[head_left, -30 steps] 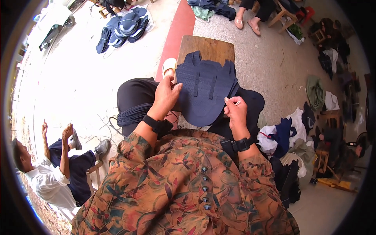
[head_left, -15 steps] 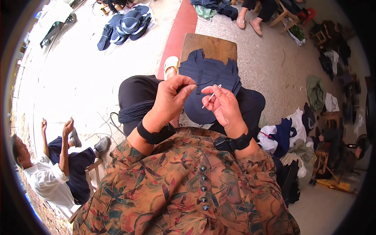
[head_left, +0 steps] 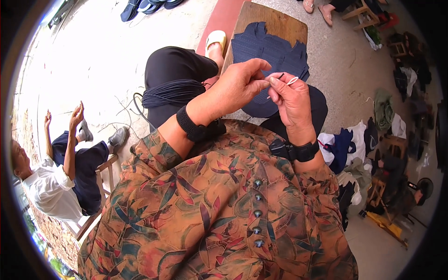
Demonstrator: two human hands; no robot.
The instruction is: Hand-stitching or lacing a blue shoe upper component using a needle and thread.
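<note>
My two hands meet above my lap. In my right hand (head_left: 295,100), closed in a pinch, is a thin white needle-like tool with a looped eye (head_left: 292,80). Thumb and forefinger of my left hand (head_left: 240,86) are pinched on a thin dark cord (head_left: 281,75); its short end shows beside the white loop, and the fingers hide most of it. Whether the cord passes through the loop I cannot tell. Below my hands, navy fabric pieces (head_left: 275,49) lie stacked on a wooden stool (head_left: 254,18) and reach over my lap. A bundle of dark cord (head_left: 170,94) rests across my left thigh.
At the left sits a person in a white shirt (head_left: 51,191), both hands raised. Loose cord lies on the floor near grey shoes. Piled cloth (head_left: 354,144) is on the right, with a small fan (head_left: 423,189) beyond. Dark rounded pieces (head_left: 144,7) lie at the far left.
My hands have come together; the left has moved right to the right hand's fingertips, bringing the cord end beside the white loop. The whole view has shifted, with the stool now farther up and right.
</note>
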